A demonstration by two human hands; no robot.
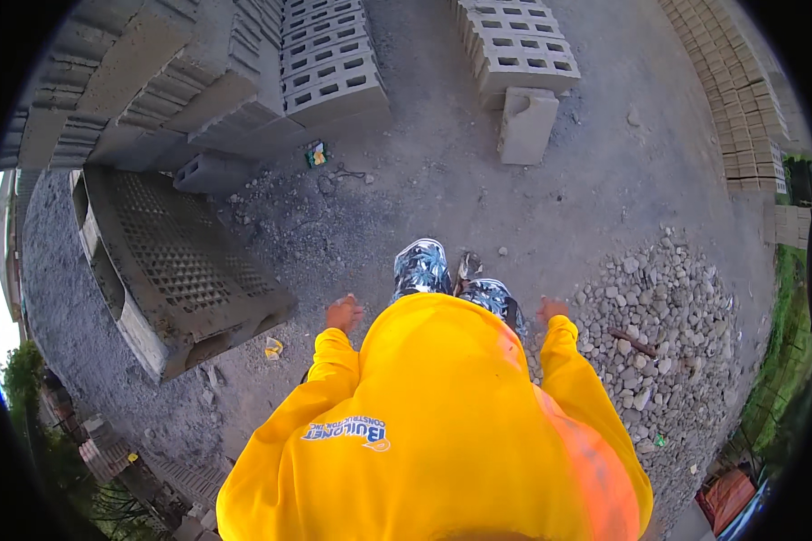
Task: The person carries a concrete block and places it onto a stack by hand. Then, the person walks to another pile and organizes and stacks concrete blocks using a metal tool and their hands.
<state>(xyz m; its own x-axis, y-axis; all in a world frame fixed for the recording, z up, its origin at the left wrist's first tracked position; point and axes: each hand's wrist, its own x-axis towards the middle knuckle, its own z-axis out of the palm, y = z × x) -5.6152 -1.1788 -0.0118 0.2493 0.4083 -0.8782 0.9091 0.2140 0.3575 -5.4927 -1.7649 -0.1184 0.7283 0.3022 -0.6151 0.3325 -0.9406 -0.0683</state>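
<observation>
Both my arms, in yellow sleeves, hang at my sides. My left hand (344, 314) is empty, its fingers loosely apart, between my leg and a grey plastic pallet (180, 257) with a grid top. My right hand (551, 309) hangs beside a heap of stones (663, 325); its fingers show only small, and I see nothing in it. Neither hand touches anything around it. Below me show my patterned trouser legs (421, 269).
Stacked hollow concrete blocks (338, 77) stand ahead on the left, and another row (519, 45) ahead on the right. One block (527, 126) leans at that row's near end. A long block stack (726, 90) lines the far right. Small litter (316, 155) lies on the gravelly ground.
</observation>
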